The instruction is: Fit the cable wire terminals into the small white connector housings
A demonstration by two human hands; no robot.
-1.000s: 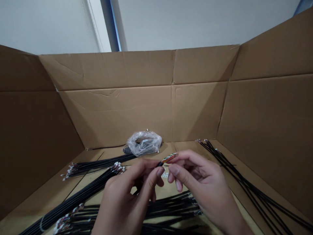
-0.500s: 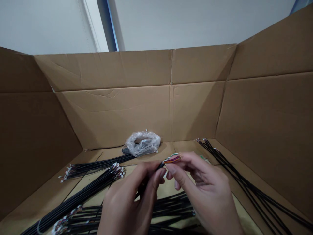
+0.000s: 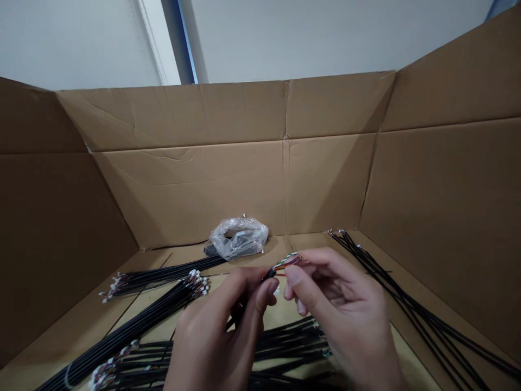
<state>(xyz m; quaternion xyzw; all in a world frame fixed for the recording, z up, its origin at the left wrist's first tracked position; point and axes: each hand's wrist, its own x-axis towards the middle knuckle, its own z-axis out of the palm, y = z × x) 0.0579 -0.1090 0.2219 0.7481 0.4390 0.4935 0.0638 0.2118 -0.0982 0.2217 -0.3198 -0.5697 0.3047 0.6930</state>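
A person is working on a thin black cable (image 3: 268, 275), its frayed end of fine coloured wires (image 3: 290, 263) held up in the air at about chest-of-the-box height, between both hands and above the cardboard. The left hand (image 3: 220, 320) is pinching the black sheath between thumb and forefinger just below where the wires emerge, seemingly steadying it there so the loose strands stay free. The right hand (image 3: 337, 304) is curling in from 3 o'clock, its thumb and forefinger closing about the wires; whether they are actually gripping, I cannot tell. The left fingers are hiding the cable's run below the pinch.

Other black cables with small white connectors are lying in bundles all around. One bundle (image 3: 163, 270) is stretching out at 10 o'clock, another (image 3: 138, 320) is running off at 8 o'clock, a third (image 3: 285, 347) is lying directly under the hands at 6 o'clock, and a looser bundle (image 3: 407, 309) is fanning away at 3 o'clock. A crumpled clear plastic bag (image 3: 238, 238) is sitting at 12 o'clock against the far wall of a large open cardboard box (image 3: 183, 184), whose walls are surrounding the whole work area.
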